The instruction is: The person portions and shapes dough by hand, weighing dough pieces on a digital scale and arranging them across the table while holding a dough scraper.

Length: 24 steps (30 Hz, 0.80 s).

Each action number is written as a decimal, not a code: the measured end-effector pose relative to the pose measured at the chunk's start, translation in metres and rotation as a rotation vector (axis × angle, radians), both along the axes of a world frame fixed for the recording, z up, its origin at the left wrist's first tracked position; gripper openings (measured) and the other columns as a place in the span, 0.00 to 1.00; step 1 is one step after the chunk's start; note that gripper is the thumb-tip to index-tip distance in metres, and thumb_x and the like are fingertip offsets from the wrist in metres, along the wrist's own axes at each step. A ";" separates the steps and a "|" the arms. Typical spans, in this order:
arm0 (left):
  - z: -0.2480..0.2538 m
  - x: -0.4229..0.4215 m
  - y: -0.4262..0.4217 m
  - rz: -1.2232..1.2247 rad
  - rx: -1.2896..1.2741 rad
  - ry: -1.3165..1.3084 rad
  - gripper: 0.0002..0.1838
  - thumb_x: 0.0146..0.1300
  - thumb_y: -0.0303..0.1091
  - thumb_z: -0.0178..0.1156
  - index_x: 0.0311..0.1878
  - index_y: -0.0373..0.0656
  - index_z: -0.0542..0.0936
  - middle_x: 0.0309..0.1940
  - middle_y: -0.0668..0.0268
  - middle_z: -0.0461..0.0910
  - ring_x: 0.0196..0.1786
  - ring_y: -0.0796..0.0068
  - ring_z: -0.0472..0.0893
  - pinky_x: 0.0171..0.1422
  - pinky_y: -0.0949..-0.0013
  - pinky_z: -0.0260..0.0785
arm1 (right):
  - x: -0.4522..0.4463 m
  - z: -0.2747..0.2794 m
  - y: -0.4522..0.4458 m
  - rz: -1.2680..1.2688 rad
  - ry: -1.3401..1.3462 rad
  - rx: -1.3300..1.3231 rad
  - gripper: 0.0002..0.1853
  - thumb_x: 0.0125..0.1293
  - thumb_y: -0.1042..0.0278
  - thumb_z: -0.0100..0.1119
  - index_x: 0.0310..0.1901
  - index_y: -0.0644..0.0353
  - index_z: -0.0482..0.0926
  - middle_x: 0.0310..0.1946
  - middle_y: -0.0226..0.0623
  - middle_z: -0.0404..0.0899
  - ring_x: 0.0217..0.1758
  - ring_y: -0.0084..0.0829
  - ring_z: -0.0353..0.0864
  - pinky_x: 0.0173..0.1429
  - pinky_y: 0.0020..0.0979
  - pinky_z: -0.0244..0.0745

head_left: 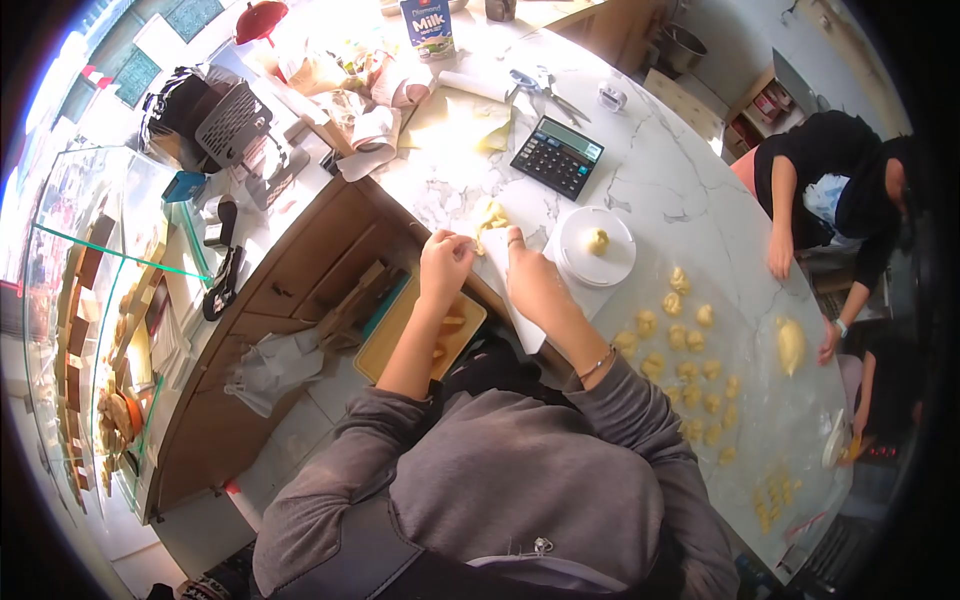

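Observation:
Small pale yellow dough pieces [490, 215] lie at the far end of a white board [522, 325] on the marble counter's edge. My right hand [533, 283] rests on the board with its fingers bent round something too hidden to name. Left of it, my left hand [447, 262] is closed, fingertips pinched together beside the dough; anything between them is too small to tell. Just right of my right hand stands a white round scale [600, 262] with one dough ball [597, 240] on top. Many shaped dough pieces [687, 370] are spread on the counter to the right.
A calculator [557, 157], scissors [548, 95] and a milk carton [427, 28] stand further back. Below the counter edge is a yellow tray [400, 335]. At the right, other people [830, 185] stand near a large dough lump [790, 346]. A glass display case [85, 290] is at left.

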<state>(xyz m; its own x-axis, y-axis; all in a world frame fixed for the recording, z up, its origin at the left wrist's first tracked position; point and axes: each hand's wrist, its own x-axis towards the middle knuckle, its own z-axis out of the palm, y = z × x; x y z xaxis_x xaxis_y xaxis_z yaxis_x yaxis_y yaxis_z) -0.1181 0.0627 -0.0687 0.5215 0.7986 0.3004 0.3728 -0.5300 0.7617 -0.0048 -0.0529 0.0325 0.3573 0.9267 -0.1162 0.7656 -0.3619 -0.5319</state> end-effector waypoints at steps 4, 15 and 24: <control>0.011 -0.004 -0.009 -0.006 -0.071 0.000 0.14 0.45 0.26 0.61 0.38 0.37 0.80 0.32 0.60 0.76 0.39 0.63 0.75 0.45 0.68 0.69 | -0.003 -0.001 -0.016 0.021 -0.002 0.002 0.28 0.59 0.72 0.49 0.60 0.75 0.58 0.25 0.58 0.76 0.30 0.53 0.78 0.35 0.46 0.73; 0.009 0.004 -0.008 -0.029 -0.006 0.001 0.12 0.44 0.29 0.66 0.34 0.37 0.81 0.31 0.59 0.75 0.36 0.62 0.75 0.41 0.65 0.68 | -0.003 0.008 0.031 0.018 0.001 0.036 0.27 0.57 0.77 0.46 0.60 0.74 0.58 0.27 0.60 0.76 0.34 0.52 0.79 0.38 0.45 0.75; 0.005 0.003 0.008 -0.002 0.003 0.010 0.07 0.49 0.27 0.60 0.31 0.36 0.80 0.25 0.61 0.76 0.28 0.70 0.76 0.34 0.70 0.69 | 0.004 0.003 0.028 0.008 -0.001 0.001 0.27 0.58 0.73 0.49 0.59 0.72 0.60 0.30 0.56 0.78 0.36 0.51 0.79 0.42 0.42 0.75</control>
<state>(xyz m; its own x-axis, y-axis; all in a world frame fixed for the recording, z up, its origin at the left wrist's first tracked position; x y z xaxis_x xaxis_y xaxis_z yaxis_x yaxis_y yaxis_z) -0.1149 0.0705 -0.0640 0.5260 0.7968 0.2974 0.3793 -0.5327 0.7565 -0.0011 -0.0253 0.0354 0.3503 0.9296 -0.1146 0.7691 -0.3553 -0.5313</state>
